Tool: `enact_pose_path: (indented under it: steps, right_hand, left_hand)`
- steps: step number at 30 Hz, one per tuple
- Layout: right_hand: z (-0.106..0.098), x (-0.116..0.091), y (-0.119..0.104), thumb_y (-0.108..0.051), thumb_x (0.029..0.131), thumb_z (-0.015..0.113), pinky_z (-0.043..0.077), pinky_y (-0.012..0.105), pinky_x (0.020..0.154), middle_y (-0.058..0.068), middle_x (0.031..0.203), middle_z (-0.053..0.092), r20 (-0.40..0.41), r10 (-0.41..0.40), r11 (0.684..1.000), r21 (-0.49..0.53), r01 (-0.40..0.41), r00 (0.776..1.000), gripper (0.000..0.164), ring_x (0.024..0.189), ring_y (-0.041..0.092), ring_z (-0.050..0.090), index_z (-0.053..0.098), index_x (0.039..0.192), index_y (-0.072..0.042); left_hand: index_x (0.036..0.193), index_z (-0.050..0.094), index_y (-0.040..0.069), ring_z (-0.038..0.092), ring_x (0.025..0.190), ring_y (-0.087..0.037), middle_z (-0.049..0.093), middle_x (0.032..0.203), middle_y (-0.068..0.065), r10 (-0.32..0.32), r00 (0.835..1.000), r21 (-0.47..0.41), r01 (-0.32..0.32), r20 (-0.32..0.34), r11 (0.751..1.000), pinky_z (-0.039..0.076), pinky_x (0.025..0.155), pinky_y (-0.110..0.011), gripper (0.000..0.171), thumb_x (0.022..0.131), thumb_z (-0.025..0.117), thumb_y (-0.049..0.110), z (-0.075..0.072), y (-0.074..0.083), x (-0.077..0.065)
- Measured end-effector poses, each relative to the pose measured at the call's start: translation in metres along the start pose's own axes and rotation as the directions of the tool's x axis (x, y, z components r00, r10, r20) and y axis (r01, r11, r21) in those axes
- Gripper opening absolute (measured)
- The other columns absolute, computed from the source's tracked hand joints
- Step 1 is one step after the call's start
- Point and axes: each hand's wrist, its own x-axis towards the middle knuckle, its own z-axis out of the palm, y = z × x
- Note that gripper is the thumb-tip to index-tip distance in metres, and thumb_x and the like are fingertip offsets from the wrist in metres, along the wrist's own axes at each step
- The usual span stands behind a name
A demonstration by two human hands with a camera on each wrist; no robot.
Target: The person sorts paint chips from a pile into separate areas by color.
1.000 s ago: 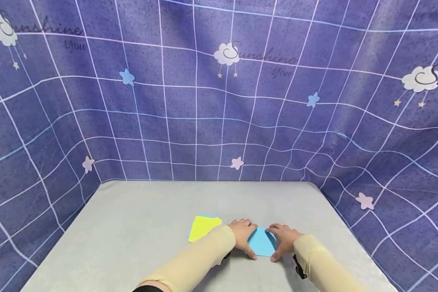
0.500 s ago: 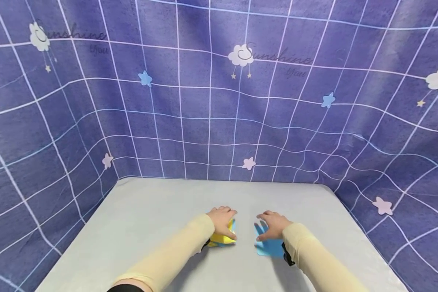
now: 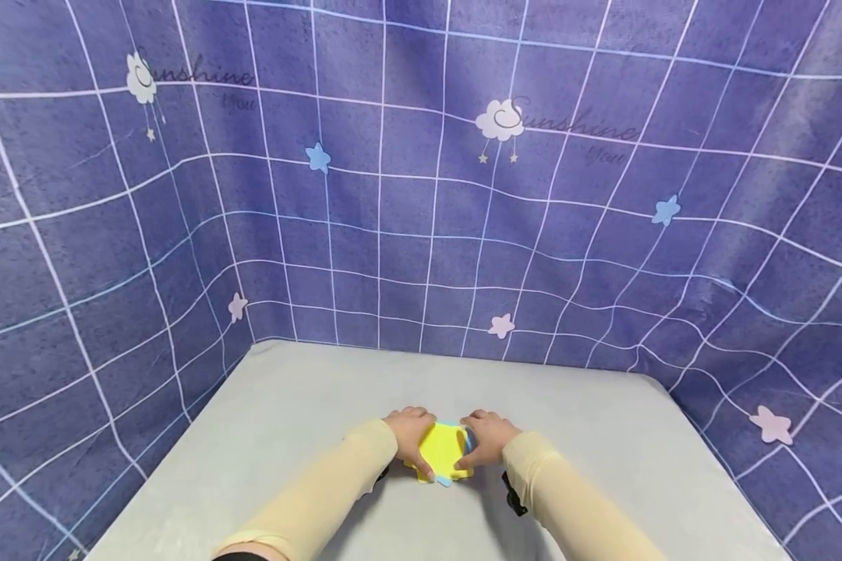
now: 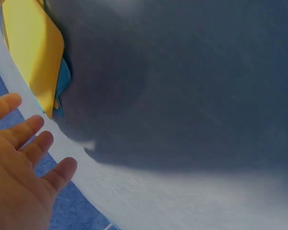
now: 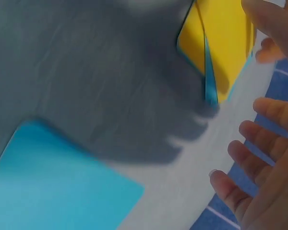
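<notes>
Several thin yellow and blue sheets lie in a loose pile, the top yellow sheet (image 3: pixel 440 449) showing between my two hands in the head view. My left hand (image 3: pixel 410 438) spans the pile's left side, thumb toward me. On the right side, my right hand (image 3: pixel 489 438) has its thumb and fingertips at the yellow edge, where a sheet bends upward. Blue corners peek out from under the yellow. Both wrist views show outstretched fingers beside the pile. Another blue sheet (image 5: pixel 53 187) lies apart in the right wrist view.
A pale grey table (image 3: pixel 309 405) spreads beneath the sheets. Behind it and along both sides hangs a purple-blue curtain (image 3: pixel 407 195) with grid lines, clouds and stars. A dark band (image 3: pixel 514 495) sits at the right wrist.
Both hands were at a blue sheet on the right. The left hand moved left to the yellow and blue pile, then the right hand joined it there. The head view turned slightly left.
</notes>
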Motion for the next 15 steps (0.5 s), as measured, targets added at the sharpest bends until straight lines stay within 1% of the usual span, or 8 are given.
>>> enact_pose_path:
  steps: [3, 6, 8, 10, 13, 15]
  right_hand:
    - [0.013, 0.004, -0.006, -0.051, 0.077, 0.086, 0.050, 0.055, 0.098, 0.020, 0.136, 0.057, 0.016, -0.003, 1.000, -0.005, 0.003, 1.000, 0.084, 0.122, 0.040, 0.057, 0.059, 0.139, -0.001]
    - [0.027, 0.007, -0.008, -0.053, 0.076, 0.086, 0.051, 0.054, 0.096, 0.022, 0.137, 0.055, 0.015, -0.018, 1.000, 0.007, 0.018, 1.000, 0.086, 0.120, 0.040, 0.057, 0.059, 0.139, -0.001]
    - [0.034, 0.008, -0.008, -0.054, 0.077, 0.085, 0.050, 0.054, 0.097, 0.022, 0.140, 0.054, 0.020, -0.026, 1.000, 0.017, 0.025, 0.999, 0.087, 0.122, 0.041, 0.056, 0.058, 0.141, -0.002]
    - [0.037, 0.010, -0.009, -0.052, 0.077, 0.087, 0.050, 0.055, 0.097, 0.023, 0.140, 0.054, 0.018, -0.033, 0.999, 0.034, 0.032, 0.999, 0.086, 0.122, 0.042, 0.055, 0.058, 0.140, -0.001]
    - [0.036, 0.012, -0.010, -0.050, 0.077, 0.088, 0.050, 0.055, 0.097, 0.024, 0.138, 0.055, 0.006, -0.044, 0.998, 0.040, 0.044, 0.999, 0.084, 0.121, 0.042, 0.056, 0.058, 0.138, 0.000]
    - [0.034, 0.014, -0.011, -0.047, 0.076, 0.089, 0.051, 0.054, 0.095, 0.023, 0.134, 0.057, -0.012, -0.060, 0.998, 0.036, 0.060, 0.998, 0.082, 0.118, 0.041, 0.058, 0.059, 0.136, 0.000]
  left_hand:
    - [0.141, 0.057, 0.011, 0.051, 0.129, -0.025, 0.058, 0.137, -0.008, 0.011, 1.000, -0.024, -0.011, 0.011, 1.000, 0.043, 0.107, -0.049, 0.097, 0.066, 0.092, 0.061, 0.002, 0.004, -0.003]
    - [0.139, 0.058, 0.012, 0.053, 0.126, -0.024, 0.059, 0.135, -0.007, 0.013, 1.000, -0.034, -0.013, 0.013, 0.999, 0.044, 0.106, -0.049, 0.093, 0.067, 0.093, 0.058, 0.006, 0.005, -0.004]
    - [0.141, 0.057, 0.013, 0.052, 0.129, -0.025, 0.057, 0.139, -0.007, 0.019, 1.000, -0.034, -0.018, 0.017, 0.999, 0.043, 0.107, -0.050, 0.093, 0.068, 0.093, 0.058, 0.009, 0.003, -0.002]
    - [0.144, 0.055, 0.013, 0.049, 0.134, -0.027, 0.053, 0.146, -0.010, 0.024, 1.000, -0.047, -0.023, 0.017, 0.999, 0.041, 0.109, -0.052, 0.096, 0.068, 0.092, 0.057, 0.012, 0.000, 0.001]
    - [0.149, 0.050, 0.012, 0.043, 0.142, -0.030, 0.046, 0.155, -0.012, 0.028, 0.999, -0.058, -0.027, 0.019, 0.998, 0.038, 0.112, -0.055, 0.102, 0.069, 0.092, 0.058, 0.015, -0.005, 0.006]
    - [0.152, 0.048, 0.013, 0.041, 0.144, -0.031, 0.044, 0.158, -0.012, 0.022, 1.000, -0.062, -0.021, 0.016, 0.998, 0.037, 0.112, -0.056, 0.105, 0.068, 0.092, 0.058, 0.016, -0.008, 0.009]
